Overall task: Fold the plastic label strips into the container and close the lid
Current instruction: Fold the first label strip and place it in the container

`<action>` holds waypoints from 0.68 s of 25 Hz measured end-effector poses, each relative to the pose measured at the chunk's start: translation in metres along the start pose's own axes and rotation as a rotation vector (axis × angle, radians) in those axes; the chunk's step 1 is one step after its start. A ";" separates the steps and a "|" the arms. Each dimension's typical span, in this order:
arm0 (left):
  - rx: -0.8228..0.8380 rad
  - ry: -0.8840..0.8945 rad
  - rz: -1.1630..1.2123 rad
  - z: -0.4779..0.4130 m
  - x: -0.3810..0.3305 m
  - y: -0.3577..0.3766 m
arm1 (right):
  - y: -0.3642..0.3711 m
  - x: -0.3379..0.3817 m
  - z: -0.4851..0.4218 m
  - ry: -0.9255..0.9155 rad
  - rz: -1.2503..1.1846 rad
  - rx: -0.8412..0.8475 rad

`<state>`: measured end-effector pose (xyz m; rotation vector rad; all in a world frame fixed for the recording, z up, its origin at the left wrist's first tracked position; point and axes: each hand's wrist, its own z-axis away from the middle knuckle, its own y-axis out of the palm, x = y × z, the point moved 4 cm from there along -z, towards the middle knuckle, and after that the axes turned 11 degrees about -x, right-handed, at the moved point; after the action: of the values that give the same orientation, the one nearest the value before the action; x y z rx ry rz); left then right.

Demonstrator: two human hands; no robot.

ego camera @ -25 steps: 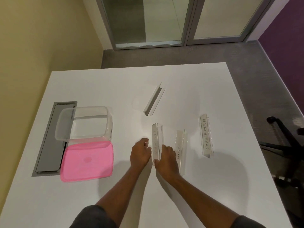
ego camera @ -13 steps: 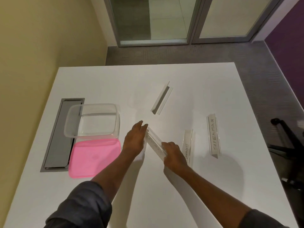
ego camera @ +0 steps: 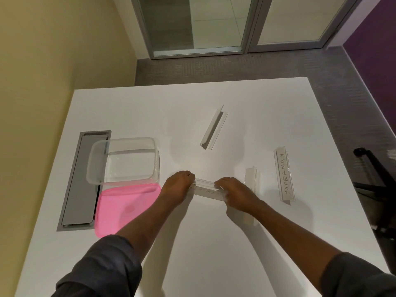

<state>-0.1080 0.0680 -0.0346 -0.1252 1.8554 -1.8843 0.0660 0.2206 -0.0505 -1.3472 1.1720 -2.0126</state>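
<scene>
A clear plastic label strip (ego camera: 206, 189) with faint writing lies crosswise between my hands. My left hand (ego camera: 178, 187) grips its left end and my right hand (ego camera: 235, 192) grips its right end. The clear container (ego camera: 124, 160) stands open to the left, with nothing visible inside. Its pink lid (ego camera: 126, 207) lies flat on the table just in front of it. Three more strips rest on the table: one (ego camera: 213, 127) further back, one (ego camera: 250, 178) partly behind my right hand, and one marked SUPERMAN (ego camera: 284, 175) at the right.
The white table (ego camera: 214, 254) has a grey recessed cable tray (ego camera: 80, 181) at its left, under the container's edge. A yellow wall runs along the left. A black chair base (ego camera: 377, 174) stands off the table's right edge. Glass doors lie beyond the far edge.
I have lifted the strip off the table with both hands and turned it from pointing away from me to lying crosswise, my hands now at its two ends.
</scene>
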 end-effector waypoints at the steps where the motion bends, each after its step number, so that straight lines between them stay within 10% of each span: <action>1: 0.012 0.004 -0.010 0.002 0.000 -0.001 | -0.001 0.001 0.000 -0.001 0.015 0.011; 17: 0.026 0.081 -0.032 0.007 0.003 -0.038 | -0.040 0.024 0.002 -0.005 0.101 -0.031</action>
<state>-0.1180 0.0584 0.0021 -0.0714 1.8915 -1.9610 0.0612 0.2237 -0.0041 -1.2810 1.2485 -1.9267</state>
